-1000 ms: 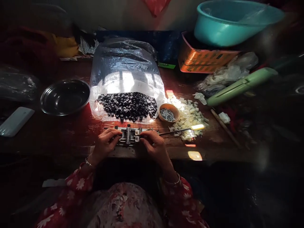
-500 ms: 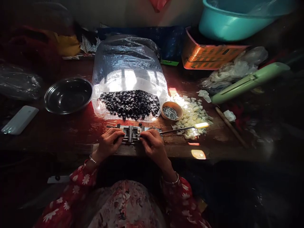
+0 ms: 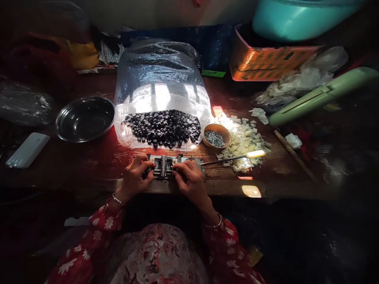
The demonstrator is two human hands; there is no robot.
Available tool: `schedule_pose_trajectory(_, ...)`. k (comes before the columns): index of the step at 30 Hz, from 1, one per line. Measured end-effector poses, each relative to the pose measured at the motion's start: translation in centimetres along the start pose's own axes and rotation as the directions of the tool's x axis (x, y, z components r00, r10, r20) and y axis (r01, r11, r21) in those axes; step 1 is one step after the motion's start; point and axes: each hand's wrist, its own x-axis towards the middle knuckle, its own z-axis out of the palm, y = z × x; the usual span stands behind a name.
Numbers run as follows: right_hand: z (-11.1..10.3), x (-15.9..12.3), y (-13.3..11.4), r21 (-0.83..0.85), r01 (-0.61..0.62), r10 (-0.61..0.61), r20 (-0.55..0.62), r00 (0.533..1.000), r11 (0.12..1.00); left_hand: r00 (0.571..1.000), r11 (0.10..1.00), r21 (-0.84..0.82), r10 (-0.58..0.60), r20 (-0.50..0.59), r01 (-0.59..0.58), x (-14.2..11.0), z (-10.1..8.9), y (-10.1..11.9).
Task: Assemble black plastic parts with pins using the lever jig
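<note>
A small metal jig with springs and a centre block lies near the table's front edge. My left hand is at its left end, thumb and index finger closed around a spot beside a small white piece. At the right end, my right hand has its fingers bent and pinched against the jig; what lies between the fingertips is hidden. A long metal lever with a brightly lit tip runs rightward from the jig. Behind it, round black pieces are heaped at the mouth of a clear plastic bag.
A small bowl of metal pins stands beside a pile of whitish plastic pieces. To the left are a steel basin and a white phone-like slab. At right lie a stick and a green tube-shaped object. Behind is an orange basket.
My left fingers have lifted and shifted at the jig's left end, where the white piece now shows. My right hand stays at the right end. The view has shifted slightly.
</note>
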Motion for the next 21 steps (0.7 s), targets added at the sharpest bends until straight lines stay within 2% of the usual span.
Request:
schedule_pose_trajectory(3, 0.0, -0.1, 0.1, 0.017, 0.015, -0.014, -0.023, 1.000, 1.000, 1.000, 1.000, -0.021, 0.001, -0.001, -0.001, 0.2, 0.0, 0.1)
schedule_pose_trajectory(7, -0.1, -0.2, 0.1, 0.073, -0.008, 0.011, -0.041, 0.999, 0.997, 0.996, 0.996, 0.008, 0.088, -0.019, -0.088, 0.4, 0.1, 0.2)
schedule_pose_trajectory(15, 0.3, -0.1, -0.4, -0.101, 0.011, -0.013, -0.025, 1.000, 0.995, 0.954, 0.933, 0.200, 0.294, 0.058, -0.300, 1.3, -0.3, 0.5)
schedule_pose_trajectory(18, 0.6, -0.1, -0.6, -0.168, 0.039, -0.042, -0.017, 0.999, 0.985, 0.933, 0.912, 0.196, 0.348, 0.093, -0.360, 1.5, -0.4, 0.4)
schedule_pose_trajectory(21, 1.0, -0.2, -0.8, -0.247, 0.034, -0.040, -0.019, 0.999, 0.968, 0.929, 0.917, 0.150, 0.362, 0.070, -0.369, 1.5, -0.5, 0.2)
